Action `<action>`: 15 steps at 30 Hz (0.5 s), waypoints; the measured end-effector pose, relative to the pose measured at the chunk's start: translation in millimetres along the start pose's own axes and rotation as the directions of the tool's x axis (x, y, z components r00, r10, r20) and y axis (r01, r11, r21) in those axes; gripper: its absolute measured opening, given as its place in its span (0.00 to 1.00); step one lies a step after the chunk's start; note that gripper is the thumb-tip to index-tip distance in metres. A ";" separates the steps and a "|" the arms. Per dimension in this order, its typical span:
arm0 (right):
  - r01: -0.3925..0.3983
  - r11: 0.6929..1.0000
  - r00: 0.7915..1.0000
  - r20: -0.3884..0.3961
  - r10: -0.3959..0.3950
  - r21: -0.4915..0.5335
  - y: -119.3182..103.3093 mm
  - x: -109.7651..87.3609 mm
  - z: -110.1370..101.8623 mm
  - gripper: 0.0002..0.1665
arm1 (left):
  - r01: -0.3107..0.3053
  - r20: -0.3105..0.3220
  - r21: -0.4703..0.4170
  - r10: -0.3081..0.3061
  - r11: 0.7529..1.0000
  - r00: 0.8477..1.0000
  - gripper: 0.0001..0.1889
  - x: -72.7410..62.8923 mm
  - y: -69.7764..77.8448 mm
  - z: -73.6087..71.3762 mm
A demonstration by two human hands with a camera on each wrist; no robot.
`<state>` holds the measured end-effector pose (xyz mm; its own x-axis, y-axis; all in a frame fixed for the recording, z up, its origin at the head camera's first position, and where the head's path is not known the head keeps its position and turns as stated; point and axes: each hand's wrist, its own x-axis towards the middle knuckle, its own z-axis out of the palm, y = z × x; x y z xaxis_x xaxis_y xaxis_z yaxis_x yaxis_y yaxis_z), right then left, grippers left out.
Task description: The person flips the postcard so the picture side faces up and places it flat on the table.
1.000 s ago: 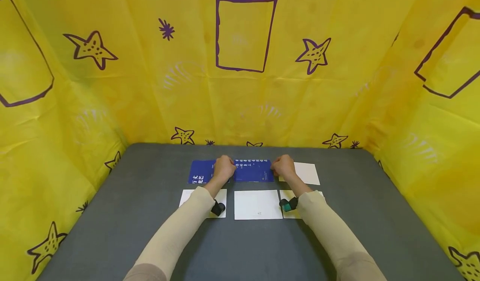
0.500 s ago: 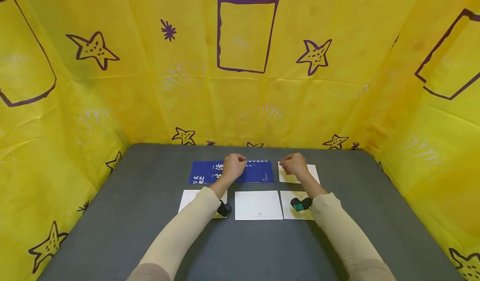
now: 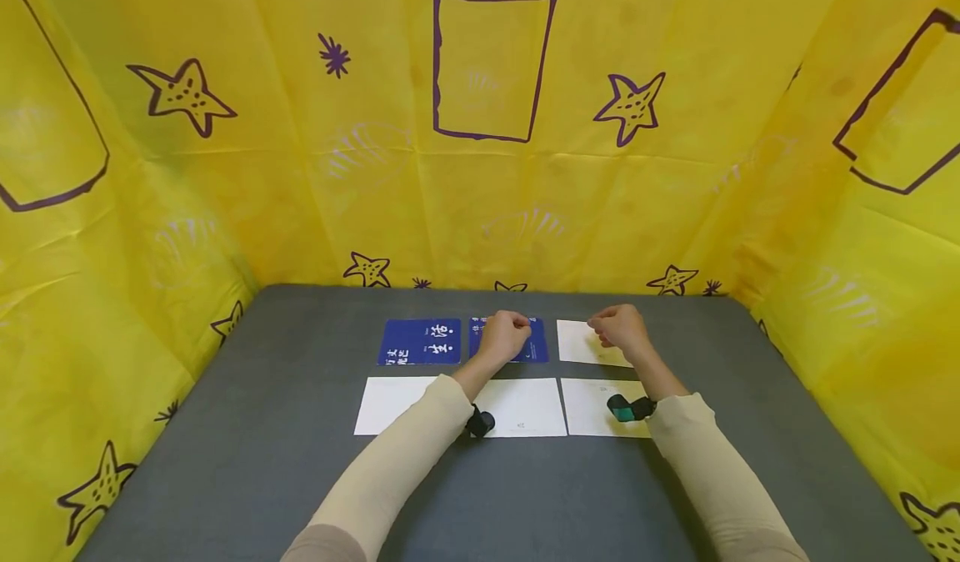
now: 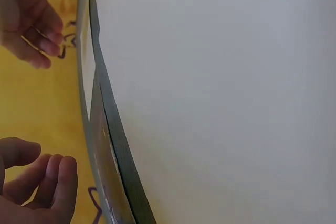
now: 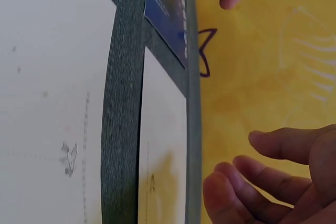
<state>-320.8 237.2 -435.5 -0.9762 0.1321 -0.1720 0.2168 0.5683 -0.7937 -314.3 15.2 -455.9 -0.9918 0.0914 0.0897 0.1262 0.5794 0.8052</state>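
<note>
My left hand point(image 3: 501, 338) hovers over the middle blue card point(image 3: 536, 347) of the back row and hides part of it. Its loosely bent fingers point(image 4: 65, 182) and thumb stand apart in the left wrist view, with nothing between them. To the left lies another blue card point(image 3: 420, 343) with white characters. My right hand point(image 3: 622, 330) is above the white card point(image 3: 577, 343) at the back right. In the right wrist view its thumb and fingers point(image 5: 223, 192) are apart too, holding nothing.
Three white cards lie in the front row: left point(image 3: 393, 403), middle point(image 3: 525, 408) and right point(image 3: 588, 403), partly covered by my forearms. The grey table point(image 3: 225, 462) is bounded by a yellow cloth point(image 3: 480, 203) with purple drawings on three sides.
Both hands have moved right, off the inner edges of the two blue cards. The left hand went from the left blue card to above the middle one, uncovering the left card.
</note>
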 end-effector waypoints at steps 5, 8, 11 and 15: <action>0.006 1.000 1.000 -0.008 -0.006 -0.014 8.6 -0.3 -8.4 0.21 | 0.004 0.021 -0.035 -0.004 0.999 1.000 0.09 -2.1 8.9 14.7; -0.001 1.000 1.000 -0.017 0.000 -0.031 14.7 -0.4 -14.1 0.22 | 0.000 0.031 -0.026 0.001 1.000 1.000 0.10 -4.1 13.8 22.0; -0.027 0.999 0.999 -0.027 0.026 -0.046 21.1 -0.4 -19.3 0.23 | -0.003 0.051 -0.018 0.004 1.000 0.999 0.11 -6.3 18.3 28.7; -0.047 0.996 0.999 -0.025 0.045 -0.069 28.3 -1.8 -24.8 0.23 | 0.016 0.085 -0.033 -0.013 0.999 0.996 0.12 -8.6 23.4 35.1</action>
<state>-312.7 273.2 -443.2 -0.9649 0.1777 -0.1935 0.2624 0.6165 -0.7424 -302.1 56.4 -458.5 -0.9880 0.1518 0.0290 0.1093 0.5540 0.8253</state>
